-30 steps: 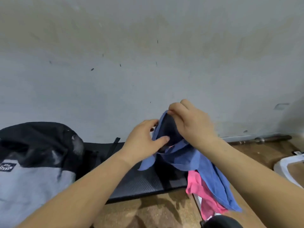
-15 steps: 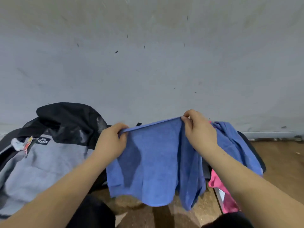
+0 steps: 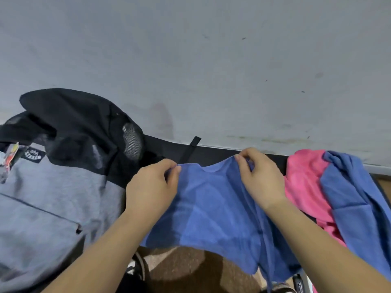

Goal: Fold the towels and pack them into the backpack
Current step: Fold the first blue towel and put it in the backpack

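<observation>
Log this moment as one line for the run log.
step: folding | both hands: left hand, right hand pinch blue towel top edge | backpack: left

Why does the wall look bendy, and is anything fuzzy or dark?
Head view: the wide lens curves the grey wall and its base line. The blue towel and both hands look soft, a little blurred. A dark shadow lies on the brown floor beneath the towel. No glare shows.

Black patch on backpack has white txt, unreadable.
</observation>
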